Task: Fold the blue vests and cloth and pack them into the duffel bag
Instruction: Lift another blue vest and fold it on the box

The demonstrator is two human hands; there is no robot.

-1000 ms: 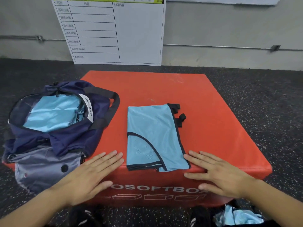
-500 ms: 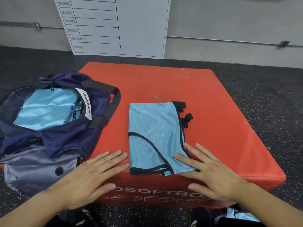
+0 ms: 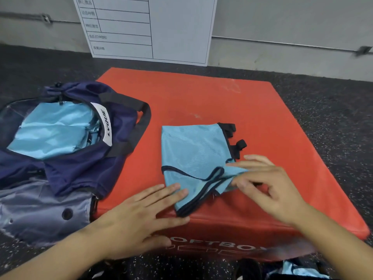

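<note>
While a folded blue vest [image 3: 193, 150] lay on a red box [image 3: 201, 98], both of the person's hands worked at its near edge. The right hand [image 3: 270, 186] pinched the vest's near right corner, with thumb and fingers curled round a bunched fold of cloth that was lifted slightly off the box. The vest's black trim looped just left of those fingertips. Two black strap tabs [image 3: 236, 138] stuck out from the vest's far right edge, just beyond the right hand's fingers.

The left hand [image 3: 141, 211] lay flat, fingers straight and spread, gripping nothing. Its fingertips [image 3: 177, 190] rested on the vest's near left corner, and the palm lay on the box's front edge.

Left of the left hand's fingers, well apart from the vest, sat a navy duffel [image 3: 80, 168], partly on the box and partly hanging off its left side. Its top gaped open, and folded blue cloth [image 3: 52, 130] showed inside. A white label ran along the opening's rim, and a black strap curved toward the vest. More blue cloth [image 3: 298, 269] lay on the floor below the right wrist, near the lower frame edge. A white board [image 3: 145, 27] leaned against the wall beyond the box.
</note>
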